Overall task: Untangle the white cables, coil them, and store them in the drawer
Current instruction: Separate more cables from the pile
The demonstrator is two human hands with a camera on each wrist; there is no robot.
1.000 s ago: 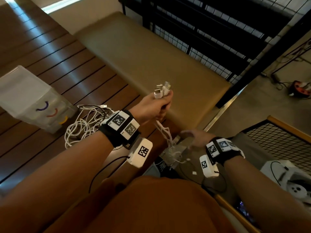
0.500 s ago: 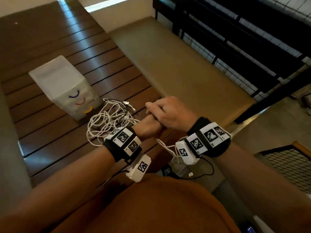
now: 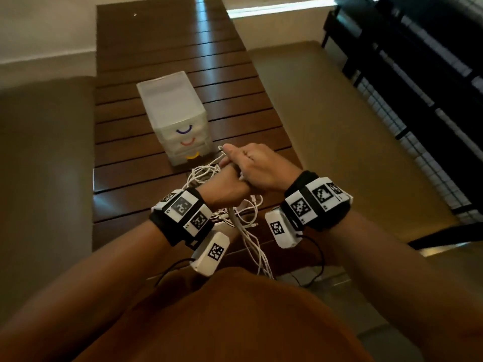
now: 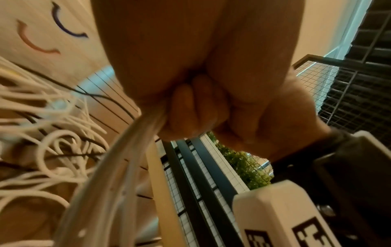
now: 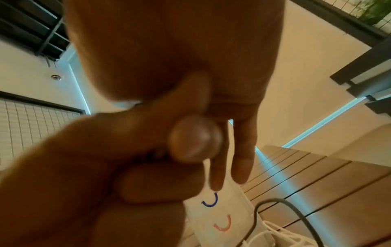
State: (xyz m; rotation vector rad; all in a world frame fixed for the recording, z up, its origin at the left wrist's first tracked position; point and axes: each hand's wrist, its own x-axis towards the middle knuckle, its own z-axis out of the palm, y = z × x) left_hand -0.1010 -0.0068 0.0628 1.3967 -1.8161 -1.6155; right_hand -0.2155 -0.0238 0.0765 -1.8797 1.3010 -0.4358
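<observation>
A: White cables [image 3: 236, 220], a whole bunch of them. Where do they run from the grip?

B: The left hand [image 3: 227, 188] is clenched around a bundle of strands; the left wrist view shows them leaving the bottom of the fist and trailing down and toward the person. In the head view that bundle hangs off the near edge of the slatted wooden counter [image 3: 167, 58], so its long axis runs near to far, from the person's lap up into the fist.

A: And the right hand [image 3: 252, 165]?

B: It lies over the top of the left fist, touching it. The thumb and forefinger pinch a single strand that sticks out on the far side, toward the drawer unit [image 3: 172, 113]. The other fingers hang loosely extended.

A: So which hand is nearer the loose end?

B: The right one, I judge. It already has the tip; the left only anchors the bundle.

A: The rest of the tangle?

B: It lies on the counter just under and to the left of the two hands, between them and the drawer unit, which stands just beyond with its drawers closed.

A: The next pull, then?

B: Probably along the bundle's own line, away from the fist, so the strand slides free rather than tightening.
</observation>
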